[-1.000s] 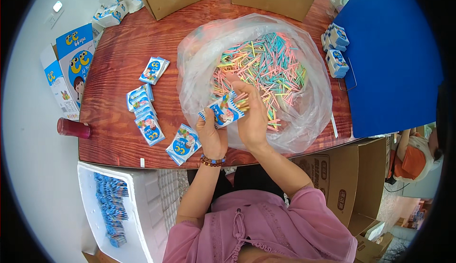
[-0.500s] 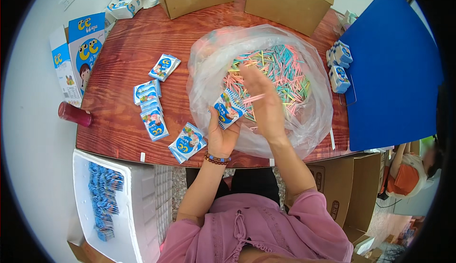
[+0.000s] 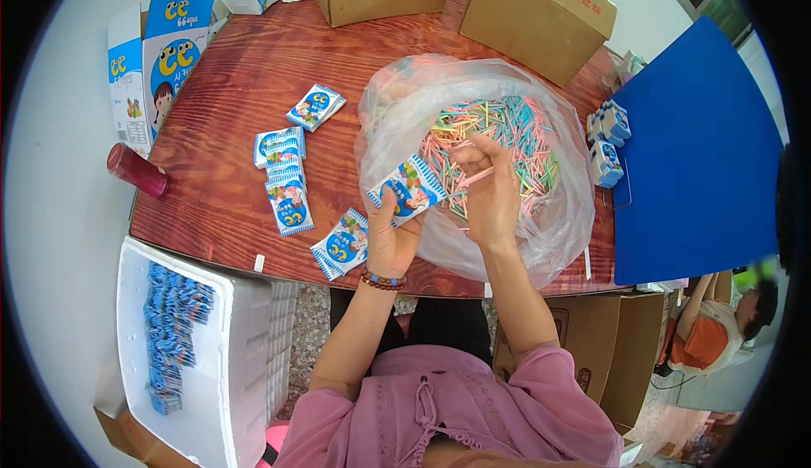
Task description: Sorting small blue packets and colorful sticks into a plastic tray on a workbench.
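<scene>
My left hand is closed on a blue and white candy packet, thumb across its front. Just right of it, my right hand has its fingers curled, pinching a few thin pink sticks that point toward the packet's edge. Both hands are over the near side of a clear plastic bag, rolled open and full of thin pastel sticks in pink, blue, green and yellow. More packets lie beside my left wrist, and others form an overlapping row and a small stack further left.
Two cardboard boxes stand at the table's far side. A blue panel rises at right, near small packs. A red jar sits at the left edge, above a white foam box holding many packets. Another person is far right.
My right hand's fingers have curled in from a straighter pose, with pink sticks still at them. My left hand keeps its packet. The whole view has shifted slightly.
</scene>
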### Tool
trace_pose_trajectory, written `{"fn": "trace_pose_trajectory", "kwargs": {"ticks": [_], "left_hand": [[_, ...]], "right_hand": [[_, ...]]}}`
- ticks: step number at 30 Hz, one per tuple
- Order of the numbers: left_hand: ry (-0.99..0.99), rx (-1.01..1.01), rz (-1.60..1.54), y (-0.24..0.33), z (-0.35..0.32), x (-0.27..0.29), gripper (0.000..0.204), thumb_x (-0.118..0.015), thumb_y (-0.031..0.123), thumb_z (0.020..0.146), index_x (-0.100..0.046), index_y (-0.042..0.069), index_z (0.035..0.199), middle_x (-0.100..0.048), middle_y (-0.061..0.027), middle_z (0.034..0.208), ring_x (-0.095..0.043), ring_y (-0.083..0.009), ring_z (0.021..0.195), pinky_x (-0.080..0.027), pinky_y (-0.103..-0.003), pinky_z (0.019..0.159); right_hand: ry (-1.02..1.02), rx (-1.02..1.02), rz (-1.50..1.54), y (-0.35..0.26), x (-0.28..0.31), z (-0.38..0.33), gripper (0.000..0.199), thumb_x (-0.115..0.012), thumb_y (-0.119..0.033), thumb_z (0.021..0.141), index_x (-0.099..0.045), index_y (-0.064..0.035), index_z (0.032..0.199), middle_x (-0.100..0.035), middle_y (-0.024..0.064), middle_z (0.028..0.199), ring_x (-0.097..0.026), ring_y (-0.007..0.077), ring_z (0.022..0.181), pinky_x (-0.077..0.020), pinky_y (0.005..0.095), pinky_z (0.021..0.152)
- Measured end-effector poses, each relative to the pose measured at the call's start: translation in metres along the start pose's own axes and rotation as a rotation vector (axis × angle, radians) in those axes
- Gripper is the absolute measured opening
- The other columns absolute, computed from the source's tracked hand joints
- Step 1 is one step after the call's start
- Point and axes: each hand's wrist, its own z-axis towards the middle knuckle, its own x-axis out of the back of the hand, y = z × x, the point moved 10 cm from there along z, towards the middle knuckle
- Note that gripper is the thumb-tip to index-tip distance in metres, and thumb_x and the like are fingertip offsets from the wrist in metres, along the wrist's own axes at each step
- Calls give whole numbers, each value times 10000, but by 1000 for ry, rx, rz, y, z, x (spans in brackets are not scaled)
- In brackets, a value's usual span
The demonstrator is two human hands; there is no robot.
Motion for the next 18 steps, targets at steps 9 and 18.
{"fn": "trace_pose_trajectory", "kwargs": {"ticks": [9,18], "left_hand": [[-1,42,-21,-9,-5,-13,327,-593,286,954,-565,56,1185,-657,-70,1138,-643,-172,1012,-542,-332,876],[-19,67,45,-15,-6,-11,378,-560,341,966,-549,65,1225,-643,-65,1178,-631,-183,1045,-517,-354,919]], "right_hand": [[-92,149,3,-15,-40,-9,487,-340,-384,1037,-518,11,1259,-667,145,1054,-575,257,1135,-345,418,1070],[-152,104,-201,-1,-41,-14,494,-344,-359,1037,-503,30,1297,-609,176,1209,-522,259,1223,-327,390,1089]]}}
